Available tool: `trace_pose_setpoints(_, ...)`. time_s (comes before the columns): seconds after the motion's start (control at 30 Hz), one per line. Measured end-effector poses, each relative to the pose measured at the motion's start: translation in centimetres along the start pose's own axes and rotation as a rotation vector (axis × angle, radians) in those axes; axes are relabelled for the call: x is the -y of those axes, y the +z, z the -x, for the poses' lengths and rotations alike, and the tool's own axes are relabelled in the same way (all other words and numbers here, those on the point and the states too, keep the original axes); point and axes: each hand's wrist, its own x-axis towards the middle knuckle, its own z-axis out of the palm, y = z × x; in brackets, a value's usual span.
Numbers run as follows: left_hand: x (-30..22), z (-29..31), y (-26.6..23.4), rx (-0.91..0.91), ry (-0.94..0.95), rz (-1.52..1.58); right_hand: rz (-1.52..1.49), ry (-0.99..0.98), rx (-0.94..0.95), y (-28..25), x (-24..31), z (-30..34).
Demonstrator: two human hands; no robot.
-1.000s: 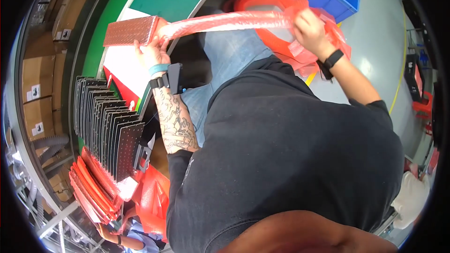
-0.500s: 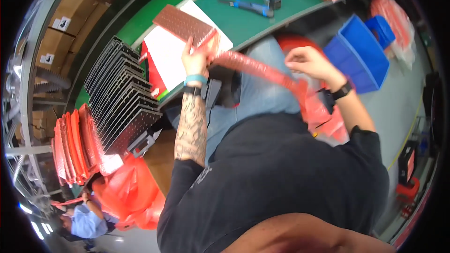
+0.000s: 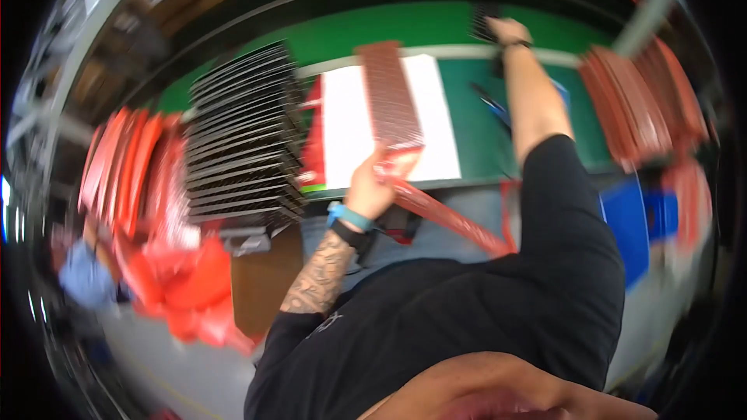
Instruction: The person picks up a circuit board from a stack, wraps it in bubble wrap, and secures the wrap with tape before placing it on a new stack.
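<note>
1. Right now I have the left hand [image 3: 372, 187] at frame centre, fingers closed on the near end of a red packet [image 3: 391, 97]; blur hides how each finger sits.
2. And the packet itself? It points up the frame from that hand, over a white sheet [image 3: 342, 124]; I can't tell whether it touches the paper.
3. From the same end, a red strip [image 3: 451, 219] slants down and right, across the lap toward the black shirt.
4. Up to the upper right: I see the right hand [image 3: 510, 29] at full stretch, fingers on a dark panel [image 3: 484, 22] on the green belt [image 3: 436, 22]. Pinched or merely touching, I cannot tell.
5. Below that arm's wrist, left of the forearm, a cutter [image 3: 490, 107] lies on the green table [image 3: 467, 144].
6. Over to the left of the sheet I've got a tall row of panels [image 3: 241, 132], with red bundles [image 3: 128, 163] just beside it at far left.
7. Far right, more red stacks [image 3: 630, 109], and below them a blue bin [image 3: 627, 229].
</note>
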Motion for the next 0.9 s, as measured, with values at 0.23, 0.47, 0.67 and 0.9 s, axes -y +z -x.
trace_pose_setpoints(0.23, 1.4, -0.7, -1.6, 0.053, -0.354, 0.366, 0.696, -0.072, 0.343, 6.6, -11.1, -15.8)
trace_pose_setpoints(0.47, 1.1, 0.1, -2.3, -0.026, 0.004, 0.13, -0.14, 0.263, 0.32, 4.5, -11.3, -21.4)
trace_pose_setpoints(0.67, 2.5, -0.7, -0.6, 0.009, -0.154, 0.246, 0.04, 0.08, 0.28, 1.3, 1.9, -5.9)
trace_pose_setpoints(0.9, -0.6, -1.0, 0.8, 0.131, -0.147, 0.348, -0.565, 0.169, 0.021, -10.7, 7.6, 1.5)
